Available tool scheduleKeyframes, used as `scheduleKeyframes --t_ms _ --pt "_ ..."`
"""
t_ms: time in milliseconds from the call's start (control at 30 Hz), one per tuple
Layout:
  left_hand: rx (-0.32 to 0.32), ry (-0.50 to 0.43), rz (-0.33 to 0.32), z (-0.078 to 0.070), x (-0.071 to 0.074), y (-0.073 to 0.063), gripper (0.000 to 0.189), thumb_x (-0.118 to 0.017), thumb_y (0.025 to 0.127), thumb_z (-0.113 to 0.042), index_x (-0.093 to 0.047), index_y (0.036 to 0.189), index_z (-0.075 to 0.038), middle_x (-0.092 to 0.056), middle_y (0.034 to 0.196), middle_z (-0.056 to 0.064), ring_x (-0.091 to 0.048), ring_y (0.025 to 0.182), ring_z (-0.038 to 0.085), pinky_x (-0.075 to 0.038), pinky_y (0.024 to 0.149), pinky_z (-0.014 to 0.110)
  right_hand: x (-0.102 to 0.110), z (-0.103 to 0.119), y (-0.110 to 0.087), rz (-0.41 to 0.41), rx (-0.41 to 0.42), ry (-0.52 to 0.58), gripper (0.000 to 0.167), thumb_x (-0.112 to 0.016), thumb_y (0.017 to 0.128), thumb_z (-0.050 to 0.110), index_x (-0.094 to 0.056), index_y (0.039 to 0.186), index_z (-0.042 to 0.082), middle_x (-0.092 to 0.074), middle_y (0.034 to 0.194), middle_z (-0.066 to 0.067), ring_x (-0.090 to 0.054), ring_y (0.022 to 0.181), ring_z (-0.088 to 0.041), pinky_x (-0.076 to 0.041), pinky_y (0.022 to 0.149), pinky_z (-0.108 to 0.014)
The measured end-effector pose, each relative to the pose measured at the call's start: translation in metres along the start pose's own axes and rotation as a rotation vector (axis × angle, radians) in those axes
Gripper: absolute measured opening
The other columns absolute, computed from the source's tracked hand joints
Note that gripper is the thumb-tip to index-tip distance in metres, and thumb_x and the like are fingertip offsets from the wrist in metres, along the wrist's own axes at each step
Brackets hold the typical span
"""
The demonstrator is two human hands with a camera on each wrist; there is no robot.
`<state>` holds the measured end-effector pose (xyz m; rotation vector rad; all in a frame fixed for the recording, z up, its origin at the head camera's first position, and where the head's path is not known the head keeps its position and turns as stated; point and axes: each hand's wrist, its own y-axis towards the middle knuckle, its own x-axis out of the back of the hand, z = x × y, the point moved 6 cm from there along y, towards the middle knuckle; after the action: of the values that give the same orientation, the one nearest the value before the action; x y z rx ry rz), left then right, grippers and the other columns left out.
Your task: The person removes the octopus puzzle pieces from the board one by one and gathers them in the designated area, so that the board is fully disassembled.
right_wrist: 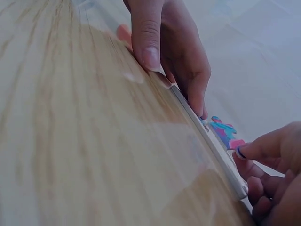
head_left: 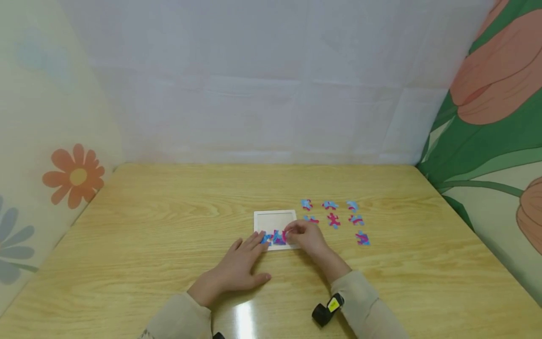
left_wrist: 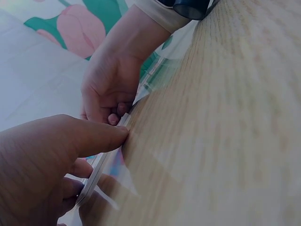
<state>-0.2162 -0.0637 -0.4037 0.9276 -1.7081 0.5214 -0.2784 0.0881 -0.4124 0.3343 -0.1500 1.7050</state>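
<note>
A white square puzzle frame lies flat on the table. Along its near side sit blue, pink and purple jigsaw pieces, side by side. With fingers stretched out, my left hand rests on the frame's near left corner and touches the leftmost piece; its thumb lies apart on the table side. My right hand, at the near right corner, pinches a jigsaw piece between thumb and finger. In the right wrist view most of that piece is hidden by the fingertips.
Several loose jigsaw pieces lie spread in rough rows right of the frame, one piece nearest me. The wooden table meets a white cloth backdrop behind, with flower-patterned panels on both sides.
</note>
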Motion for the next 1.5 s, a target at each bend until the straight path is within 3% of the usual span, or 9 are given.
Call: scheduleKeyframes --t_ms 300,567,867,1067,1200,1500 --pt "0.0 0.0 -0.001 0.0 0.001 -0.001 0.069 -0.058 0.075 -0.043 -0.039 0.127 -0.001 -0.026 0.136 0.018 -0.02 0.124 0.031 -0.015 0.094 0.054 0.004 -0.005 0.003 0.002 -0.074 0.1 0.016 -0.059 0.07 -0.01 -0.06 0.085 -0.009 -0.062 0.074 -0.012 -0.054 0.065 -0.012 -0.043 0.06 -0.024" --pt "-0.007 -0.003 -0.003 0.0 0.0 0.0 0.069 -0.057 0.076 -0.043 -0.039 0.127 -0.001 -0.025 0.137 0.017 -0.019 0.125 0.031 -0.014 0.094 0.054 0.01 -0.006 0.004 -0.02 -0.088 0.167 0.016 -0.06 0.069 -0.008 -0.06 0.085 -0.011 -0.063 0.075 -0.012 -0.054 0.066 -0.012 -0.041 0.063 -0.024" --pt "-0.006 -0.016 0.007 0.001 0.001 0.0 0.068 -0.057 0.076 -0.043 -0.039 0.127 -0.002 -0.025 0.136 0.017 -0.019 0.125 0.03 -0.014 0.094 0.054 0.018 -0.009 0.006 -0.033 -0.148 0.213 0.018 -0.06 0.069 -0.009 -0.059 0.086 -0.012 -0.061 0.071 -0.011 -0.046 0.054 -0.008 -0.035 0.048 -0.02" --pt "-0.009 -0.027 0.008 0.001 0.001 0.0 0.067 -0.058 0.076 -0.042 -0.039 0.127 -0.002 -0.025 0.136 0.018 -0.019 0.125 0.03 -0.014 0.094 0.054 0.028 -0.006 0.006 -0.03 -0.171 0.209 0.018 -0.059 0.07 -0.008 -0.059 0.088 -0.012 -0.061 0.072 -0.006 -0.051 0.061 -0.011 -0.04 0.056 -0.022" --pt "-0.016 -0.031 -0.002 0.0 0.002 -0.001 0.067 -0.058 0.076 -0.041 -0.04 0.127 -0.002 -0.026 0.136 0.019 -0.019 0.124 0.031 -0.015 0.094 0.054 0.04 -0.005 0.005 -0.016 -0.143 0.186 0.018 -0.059 0.072 -0.007 -0.058 0.09 -0.012 -0.062 0.075 -0.006 -0.054 0.066 -0.012 -0.042 0.059 -0.025" --pt "-0.037 -0.026 -0.025 0.001 0.003 -0.002 0.066 -0.058 0.076 -0.04 -0.04 0.127 -0.002 -0.026 0.135 0.022 -0.02 0.123 0.035 -0.017 0.092 0.055 0.077 -0.012 -0.001 -0.039 -0.157 0.099 0.018 -0.061 0.074 -0.001 -0.059 0.091 -0.007 -0.061 0.079 -0.001 -0.051 0.067 -0.011 -0.038 0.056 -0.024"
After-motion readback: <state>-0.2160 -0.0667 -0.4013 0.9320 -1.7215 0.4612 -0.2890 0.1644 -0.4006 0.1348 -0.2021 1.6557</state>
